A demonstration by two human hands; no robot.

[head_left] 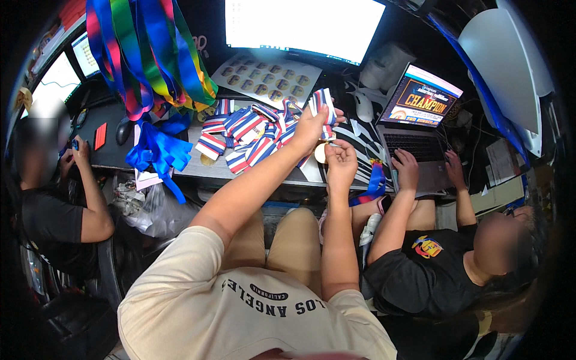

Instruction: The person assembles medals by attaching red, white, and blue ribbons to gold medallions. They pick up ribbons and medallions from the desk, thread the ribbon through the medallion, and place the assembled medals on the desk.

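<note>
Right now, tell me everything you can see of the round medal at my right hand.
The medal is a small disc with a smooth-looking, pale cream-gold face and a darker golden edge; it looks like metal. No print can be made out on the visible face. It is at the fingertips of your right hand, which meet its right side, just below your left hand and the folded striped ribbon held there. Whether that ribbon is attached to it can't be told.

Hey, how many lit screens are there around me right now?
4: a large monitor beyond the striped ribbons, a laptop screen to the right, and a nearer screen plus a farther screen at far left. Others may be hidden.
</note>
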